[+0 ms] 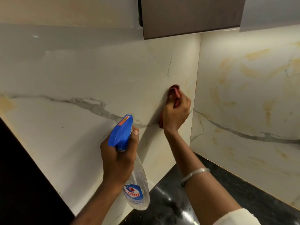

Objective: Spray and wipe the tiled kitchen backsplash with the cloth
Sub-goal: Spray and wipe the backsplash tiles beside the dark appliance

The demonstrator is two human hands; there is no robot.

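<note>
1. The right hand (176,113) is curled round a bunched red cloth (174,91). The cloth is pressed flat against the backsplash (81,75), just beside the inner corner where the two walls meet. Red folds are seen above the fingers and below the heel of the hand.
2. The left hand (118,158) is wrapped round the neck of a spray bottle (136,184), with one fingertip laid at the front by the trigger. The blue head is pointed at the wall and the clear body hangs below the fist. Whether the trigger is being squeezed cannot be told.
3. A metal bangle (194,173) is worn on the right forearm, and a pale sleeve (235,216) is seen at the bottom edge.
4. The backsplash is made of pale, marble-look tiles with grey veins and yellowish streaks. Wet patches cannot be made out.
5. A dark speckled table (227,184) lies below the tiles, and a dark cupboard (190,15) hangs above them.
6. The wiping step is judged to be in hand, at the corner. The long stretch to the left and the right-hand wall are probably yet to be done.
7. For the next move, firm pressure and overlapping strokes away from the corner are called for. A fresh spray should be laid ahead of the cloth, with the nozzle kept aimed at the tiles and off the wiping hand.
</note>
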